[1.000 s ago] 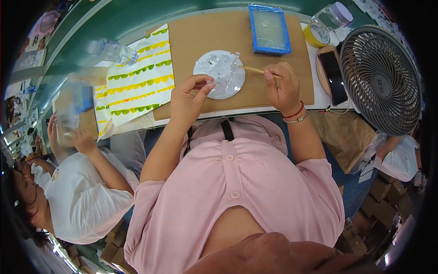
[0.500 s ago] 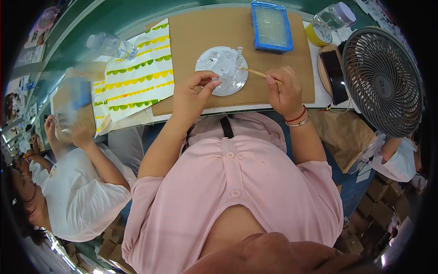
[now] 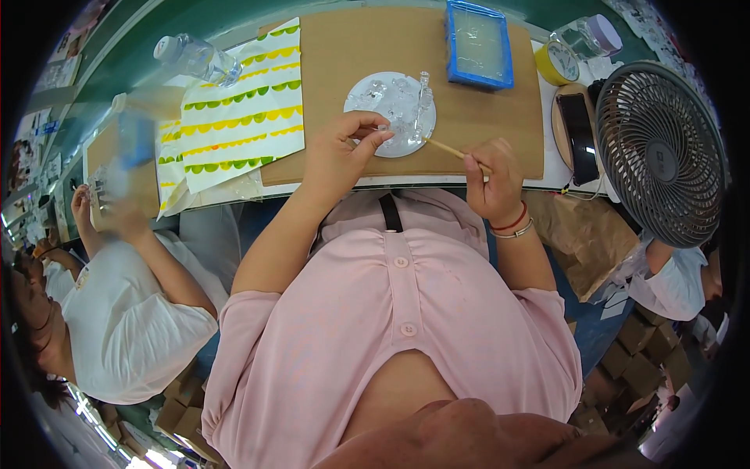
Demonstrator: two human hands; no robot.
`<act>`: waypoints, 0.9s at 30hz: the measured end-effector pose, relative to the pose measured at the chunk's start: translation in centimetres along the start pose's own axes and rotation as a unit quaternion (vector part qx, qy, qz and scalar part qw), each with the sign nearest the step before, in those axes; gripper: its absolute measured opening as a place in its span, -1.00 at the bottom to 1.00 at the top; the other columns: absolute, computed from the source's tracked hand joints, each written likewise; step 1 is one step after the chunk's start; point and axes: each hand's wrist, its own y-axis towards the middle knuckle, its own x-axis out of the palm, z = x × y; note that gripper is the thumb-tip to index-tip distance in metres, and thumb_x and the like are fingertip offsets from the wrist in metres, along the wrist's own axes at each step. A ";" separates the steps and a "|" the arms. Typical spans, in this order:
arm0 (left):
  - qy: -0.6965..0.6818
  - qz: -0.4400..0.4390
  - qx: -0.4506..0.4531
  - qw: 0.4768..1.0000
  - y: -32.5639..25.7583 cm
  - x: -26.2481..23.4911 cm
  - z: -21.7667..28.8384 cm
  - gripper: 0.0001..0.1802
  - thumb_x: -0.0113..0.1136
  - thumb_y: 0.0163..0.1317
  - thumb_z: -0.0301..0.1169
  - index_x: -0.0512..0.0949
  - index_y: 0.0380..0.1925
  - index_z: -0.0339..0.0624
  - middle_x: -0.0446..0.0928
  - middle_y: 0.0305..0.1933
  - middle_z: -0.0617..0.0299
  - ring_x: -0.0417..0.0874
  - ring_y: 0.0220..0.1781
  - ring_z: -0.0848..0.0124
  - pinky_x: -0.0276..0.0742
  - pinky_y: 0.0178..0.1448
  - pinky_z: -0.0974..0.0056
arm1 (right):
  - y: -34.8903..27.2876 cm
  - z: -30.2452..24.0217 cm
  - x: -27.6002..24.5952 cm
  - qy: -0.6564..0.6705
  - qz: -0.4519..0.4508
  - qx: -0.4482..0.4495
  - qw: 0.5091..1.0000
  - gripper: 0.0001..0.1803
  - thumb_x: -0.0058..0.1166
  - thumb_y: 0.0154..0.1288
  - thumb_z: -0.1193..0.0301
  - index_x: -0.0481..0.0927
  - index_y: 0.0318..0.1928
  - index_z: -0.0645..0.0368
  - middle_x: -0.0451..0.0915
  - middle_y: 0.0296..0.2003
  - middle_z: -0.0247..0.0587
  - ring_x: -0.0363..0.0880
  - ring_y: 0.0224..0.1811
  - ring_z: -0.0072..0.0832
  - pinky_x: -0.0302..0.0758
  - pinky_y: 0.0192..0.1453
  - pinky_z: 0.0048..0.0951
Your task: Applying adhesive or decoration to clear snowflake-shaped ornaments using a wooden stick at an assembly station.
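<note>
The left hand [image 3: 348, 152] pinches what looks like a small clear piece [image 3: 383, 129] over the white plate [image 3: 406, 148]; the right hand [image 3: 496, 178] pinches a thin stick [image 3: 455, 151], tip near a clear tube [image 3: 423, 100]; the step seems fine two-handed handling; the next move calls for steadiness.

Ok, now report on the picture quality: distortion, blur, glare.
Head view: fisheye distortion curves the edges of the cardboard sheet, and the corners go black; head view: a co-worker's hand at far left is blurred; head view: bright glints on the white plate make the small clear piece at the left hand's fingertips hard to make out.
</note>
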 end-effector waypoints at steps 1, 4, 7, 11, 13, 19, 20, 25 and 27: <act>0.000 -0.001 0.002 1.000 0.0 0.0 0.0 -0.86 0.32 0.16 -0.51 0.62 -0.27 -0.29 0.67 -0.30 0.24 0.66 -0.30 0.54 0.54 -0.16 0.46 | -0.1 -0.1 0.0 0.017 -0.001 -0.002 1.000 -0.91 0.03 0.27 0.62 0.42 -0.25 0.25 0.58 -0.40 -0.06 0.47 -0.44 -0.19 0.39 -0.30 -0.29; -0.006 0.000 0.001 1.000 0.0 0.0 -0.1 -0.86 0.32 0.16 -0.51 0.62 -0.27 -0.28 0.67 -0.31 0.24 0.66 -0.30 0.55 0.54 -0.17 0.47 | 0.5 0.4 0.4 -0.020 0.036 -0.012 0.999 -0.92 0.02 0.27 0.62 0.41 -0.25 0.25 0.58 -0.39 -0.07 0.48 -0.43 -0.20 0.40 -0.28 -0.31; 0.000 -0.002 -0.002 1.000 0.0 0.0 -0.1 -0.86 0.32 0.16 -0.51 0.63 -0.27 -0.26 0.67 -0.32 0.24 0.65 -0.31 0.55 0.54 -0.18 0.47 | 1.0 1.1 0.8 -0.031 0.059 -0.009 0.998 -0.89 0.10 0.22 0.57 0.45 -0.28 0.20 0.52 -0.44 -0.15 0.45 -0.48 -0.19 0.35 -0.37 -0.25; 0.009 -0.005 0.001 1.000 0.0 0.0 0.0 -0.86 0.32 0.16 -0.50 0.63 -0.26 -0.25 0.67 -0.33 0.25 0.65 -0.33 0.55 0.54 -0.19 0.46 | -0.1 0.2 0.1 -0.032 0.012 0.002 0.999 -0.91 0.02 0.28 0.62 0.41 -0.24 0.25 0.58 -0.38 -0.06 0.48 -0.42 -0.18 0.40 -0.26 -0.31; 0.002 -0.009 -0.007 1.000 0.0 0.1 0.0 -0.85 0.33 0.15 -0.48 0.63 -0.26 -0.24 0.66 -0.33 0.26 0.64 -0.32 0.54 0.53 -0.19 0.45 | 0.0 -0.2 0.0 0.010 0.004 0.000 1.000 -0.91 0.02 0.27 0.63 0.41 -0.24 0.25 0.58 -0.39 -0.05 0.49 -0.42 -0.18 0.41 -0.27 -0.30; -0.005 -0.017 -0.003 1.000 0.2 0.3 -0.4 -0.81 0.38 0.12 -0.45 0.63 -0.27 -0.25 0.66 -0.30 0.24 0.65 -0.29 0.50 0.55 -0.16 0.42 | 0.1 0.2 0.4 -0.037 0.025 0.007 0.999 -0.86 0.10 0.18 0.63 0.44 -0.27 0.21 0.55 -0.43 -0.13 0.45 -0.47 -0.20 0.35 -0.35 -0.27; -0.009 -0.014 -0.006 1.000 0.2 0.3 -0.4 -0.81 0.38 0.12 -0.45 0.63 -0.27 -0.25 0.66 -0.30 0.24 0.65 -0.29 0.50 0.55 -0.16 0.42 | -0.1 -0.2 0.3 -0.037 0.019 0.007 0.999 -0.86 0.10 0.18 0.63 0.44 -0.27 0.21 0.55 -0.43 -0.13 0.45 -0.47 -0.20 0.35 -0.35 -0.27; -0.027 -0.012 0.059 0.998 0.5 0.5 -1.3 -0.81 0.38 0.09 -0.43 0.64 -0.29 -0.21 0.66 -0.30 0.20 0.69 -0.37 0.44 0.55 -0.27 0.40 | -0.3 -1.3 1.1 -0.015 0.007 -0.010 1.000 -0.90 0.01 0.26 0.64 0.41 -0.24 0.24 0.62 -0.39 -0.04 0.48 -0.44 -0.26 0.40 -0.29 -0.35; -0.030 -0.018 0.063 0.997 0.7 0.3 -1.1 -0.82 0.38 0.09 -0.42 0.64 -0.30 -0.21 0.66 -0.32 0.20 0.68 -0.37 0.44 0.56 -0.28 0.40 | 0.0 -1.5 1.5 -0.024 -0.003 -0.006 1.000 -0.90 0.01 0.26 0.64 0.40 -0.24 0.24 0.62 -0.39 -0.03 0.47 -0.45 -0.26 0.39 -0.30 -0.36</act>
